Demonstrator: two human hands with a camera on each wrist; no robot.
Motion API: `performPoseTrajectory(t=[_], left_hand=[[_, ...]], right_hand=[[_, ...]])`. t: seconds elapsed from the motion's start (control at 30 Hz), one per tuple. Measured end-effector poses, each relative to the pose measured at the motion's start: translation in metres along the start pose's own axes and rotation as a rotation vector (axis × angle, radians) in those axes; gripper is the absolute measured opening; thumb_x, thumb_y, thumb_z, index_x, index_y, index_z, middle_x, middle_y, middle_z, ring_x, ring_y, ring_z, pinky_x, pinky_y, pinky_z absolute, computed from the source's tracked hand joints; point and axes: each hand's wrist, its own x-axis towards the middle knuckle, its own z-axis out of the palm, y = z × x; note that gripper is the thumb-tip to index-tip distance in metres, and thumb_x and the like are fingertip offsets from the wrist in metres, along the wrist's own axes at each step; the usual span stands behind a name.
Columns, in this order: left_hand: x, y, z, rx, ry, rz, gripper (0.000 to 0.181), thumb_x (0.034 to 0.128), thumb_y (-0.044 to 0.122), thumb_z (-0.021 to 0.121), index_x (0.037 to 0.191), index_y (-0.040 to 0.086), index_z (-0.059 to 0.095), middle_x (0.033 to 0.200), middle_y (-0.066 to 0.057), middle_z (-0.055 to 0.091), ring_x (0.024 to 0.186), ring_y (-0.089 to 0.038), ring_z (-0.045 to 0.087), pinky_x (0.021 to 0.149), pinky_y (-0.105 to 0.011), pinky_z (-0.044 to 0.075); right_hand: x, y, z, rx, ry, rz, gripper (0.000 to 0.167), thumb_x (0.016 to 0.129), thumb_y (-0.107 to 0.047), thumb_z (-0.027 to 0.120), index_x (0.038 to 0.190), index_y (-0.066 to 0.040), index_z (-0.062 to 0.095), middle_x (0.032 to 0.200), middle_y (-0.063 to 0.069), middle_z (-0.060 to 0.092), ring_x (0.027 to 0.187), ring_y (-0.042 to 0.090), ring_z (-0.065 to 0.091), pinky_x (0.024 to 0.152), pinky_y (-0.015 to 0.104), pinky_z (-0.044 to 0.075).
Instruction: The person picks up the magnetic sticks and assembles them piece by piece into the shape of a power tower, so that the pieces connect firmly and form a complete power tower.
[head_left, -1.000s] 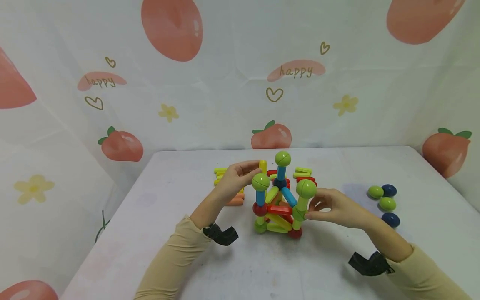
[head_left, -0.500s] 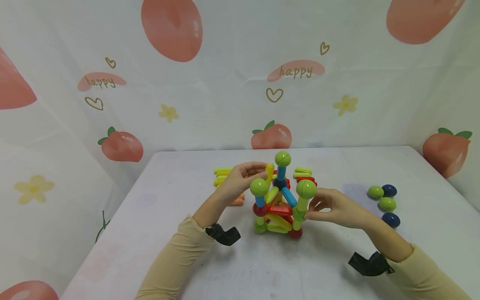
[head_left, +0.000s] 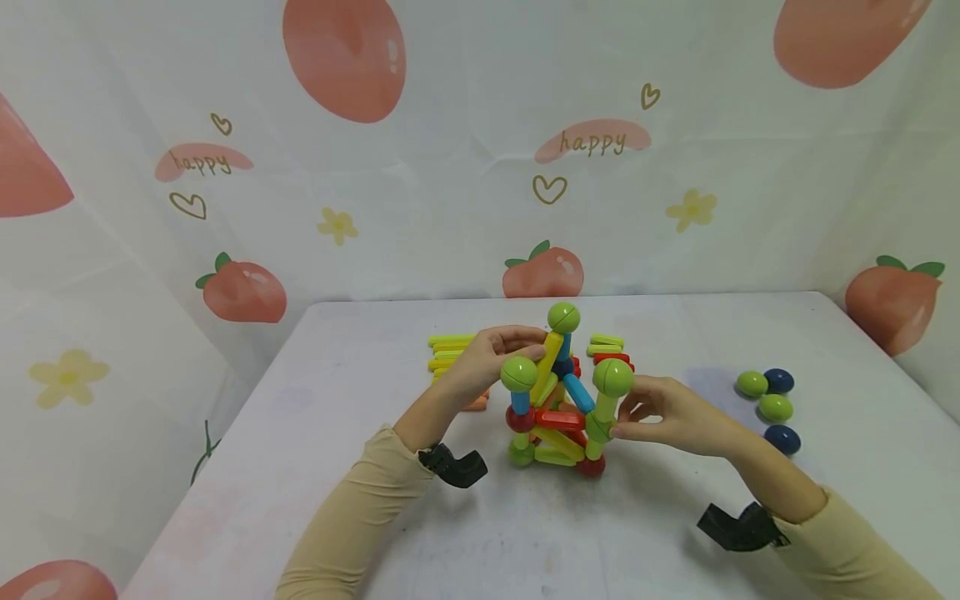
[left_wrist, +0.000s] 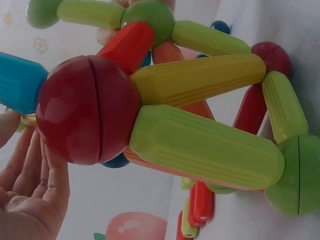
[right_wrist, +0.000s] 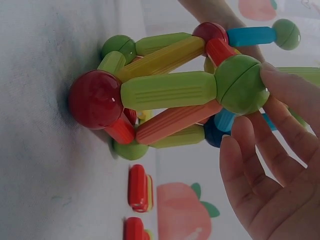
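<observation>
One ball-and-stick frame (head_left: 558, 420) is standing on the white tabletop (head_left: 637, 533), its glossy round balls linking long rods (ribbed along their sides). With a narrow grip, the left hand (head_left: 491, 360) is pinching a slanting yellow rod (head_left: 547, 367) at the frame's upper part; the right hand (head_left: 671, 414) is pinching a smooth green ball (right_wrist: 241, 85) at its right side. Loose rods (head_left: 604, 350) are lying behind, four shiny loose balls (head_left: 775, 407) are resting well to the right, and peach-printed cloth (head_left: 450, 183) is hanging beyond.

The white backdrop (head_left: 442, 208) reads "happy" twice, on pink patches (head_left: 594, 137).
</observation>
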Motion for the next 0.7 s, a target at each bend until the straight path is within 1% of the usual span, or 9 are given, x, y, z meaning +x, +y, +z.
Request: performPoseTrajectory(t=[0.1,0.17,0.3,0.37,0.43,0.47,0.53,0.6,0.7], left_hand=[[-0.002,-0.003,-0.005,0.066,0.033,-0.001,0.033,0.0938,0.023,0.056,0.123,0.01,0.058,0.123,-0.01,0.062,0.108,-0.014,0.059,0.094,-0.029,0.05],[-0.004,-0.008,-0.012,0.128,0.053,0.0,0.034,0.0932,0.026,0.057,0.123,0.011,0.059,0.122,-0.007,0.063,0.108,-0.015,0.059,0.095,-0.033,0.049],[-0.01,-0.025,-0.031,0.246,0.086,-0.034,0.034,0.0916,0.027,0.059,0.12,0.009,0.06,0.12,-0.007,0.062,0.103,-0.018,0.06,0.092,-0.038,0.051],[-0.013,-0.036,-0.042,0.309,0.095,-0.055,0.033,0.0906,0.025,0.061,0.118,0.007,0.061,0.117,-0.009,0.063,0.1,-0.018,0.061,0.09,-0.036,0.052],[-0.017,-0.047,-0.05,0.396,0.09,-0.06,0.03,0.0892,0.023,0.063,0.115,0.007,0.063,0.114,-0.01,0.065,0.099,-0.018,0.061,0.088,-0.033,0.052],[-0.019,-0.052,-0.054,0.434,0.084,-0.061,0.029,0.0883,0.022,0.064,0.113,0.006,0.064,0.112,-0.011,0.066,0.098,-0.019,0.062,0.088,-0.033,0.052],[-0.023,-0.061,-0.058,0.496,0.07,-0.063,0.029,0.0858,0.021,0.067,0.11,0.006,0.066,0.109,-0.011,0.068,0.096,-0.019,0.063,0.088,-0.032,0.052],[-0.027,-0.068,-0.061,0.552,0.048,-0.054,0.028,0.0838,0.022,0.07,0.107,0.006,0.067,0.106,-0.009,0.069,0.094,-0.017,0.064,0.087,-0.03,0.053],[-0.031,-0.073,-0.059,0.627,0.02,-0.041,0.029,0.0809,0.022,0.073,0.106,0.007,0.068,0.105,-0.006,0.071,0.09,-0.013,0.063,0.083,-0.026,0.053]], right_hand=[[0.0,0.0,0.0,-0.008,-0.002,0.007,0.034,0.083,-0.008,0.069,0.113,0.001,0.056,0.092,-0.008,0.059,0.081,0.005,0.058,0.075,0.02,0.055],[0.0,0.0,-0.001,-0.012,-0.003,0.012,0.034,0.083,-0.008,0.069,0.113,0.001,0.056,0.092,-0.007,0.059,0.081,0.005,0.059,0.075,0.02,0.055],[0.0,-0.001,-0.001,-0.018,-0.003,0.02,0.035,0.083,-0.009,0.069,0.114,0.001,0.056,0.093,-0.007,0.059,0.081,0.005,0.059,0.075,0.02,0.055],[0.0,-0.001,-0.001,-0.021,-0.003,0.022,0.035,0.083,-0.009,0.069,0.114,0.001,0.056,0.093,-0.007,0.059,0.081,0.005,0.059,0.075,0.019,0.055],[0.0,-0.001,-0.001,-0.021,-0.001,0.021,0.035,0.083,-0.009,0.069,0.114,0.002,0.056,0.093,-0.008,0.059,0.081,0.005,0.059,0.075,0.019,0.055],[0.0,-0.001,-0.001,-0.021,-0.001,0.017,0.035,0.083,-0.009,0.069,0.114,0.001,0.056,0.093,-0.008,0.059,0.081,0.005,0.059,0.075,0.02,0.055],[0.0,-0.001,-0.001,-0.018,-0.002,0.017,0.035,0.083,-0.009,0.069,0.114,0.002,0.056,0.093,-0.007,0.059,0.081,0.005,0.058,0.075,0.02,0.055],[0.0,-0.002,0.0,-0.015,-0.006,0.02,0.035,0.083,-0.009,0.068,0.114,0.002,0.056,0.093,-0.006,0.059,0.081,0.005,0.058,0.075,0.02,0.055],[0.001,-0.002,0.0,-0.016,-0.014,0.032,0.035,0.083,-0.01,0.068,0.114,0.002,0.056,0.093,-0.004,0.059,0.081,0.005,0.058,0.076,0.02,0.055]])
